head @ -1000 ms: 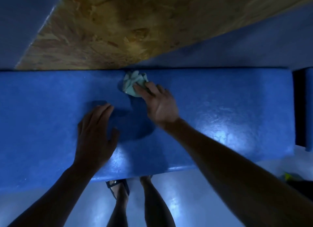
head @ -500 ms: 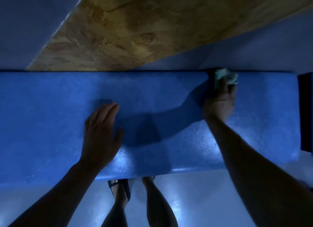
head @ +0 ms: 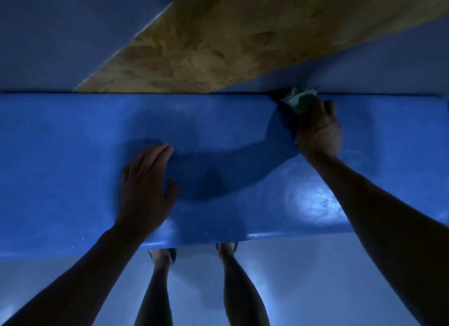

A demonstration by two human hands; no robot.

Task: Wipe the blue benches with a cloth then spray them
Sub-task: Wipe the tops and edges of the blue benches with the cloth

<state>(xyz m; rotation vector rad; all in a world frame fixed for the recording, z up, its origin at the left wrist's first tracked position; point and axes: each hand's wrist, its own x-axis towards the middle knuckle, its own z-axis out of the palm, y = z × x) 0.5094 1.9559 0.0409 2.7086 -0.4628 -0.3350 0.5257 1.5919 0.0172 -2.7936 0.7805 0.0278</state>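
Head view, item one: your right hand (head: 318, 129), fingers curled around a pale green cloth (head: 300, 99), pressing it onto the blue bench (head: 73, 155) at the far edge, where the seat meets the wall. The cloth sits just ahead of your fingertips, bunched, part of it hidden under the hand.

Item two: your left hand (head: 145, 192), fingers spread flat, palm down on the seat, holding nothing, well apart from the cloth and nearer the front edge. It reads as a brace.

Item three: the bench, long axis running left to right across your view. The right hand is the one on the cloth, so a wiping stroke would likely run along that axis, with unwiped length to either side.

Item four: a wooden board (head: 218, 41) leaning above the back edge, near the cloth but not touching it. Your legs (head: 233, 284) stand below the front edge.

Change: against half a second ago, the cloth hand sits at much the same right-hand spot on the back edge; a second ago it was near mid-bench. The left hand is unmoved.
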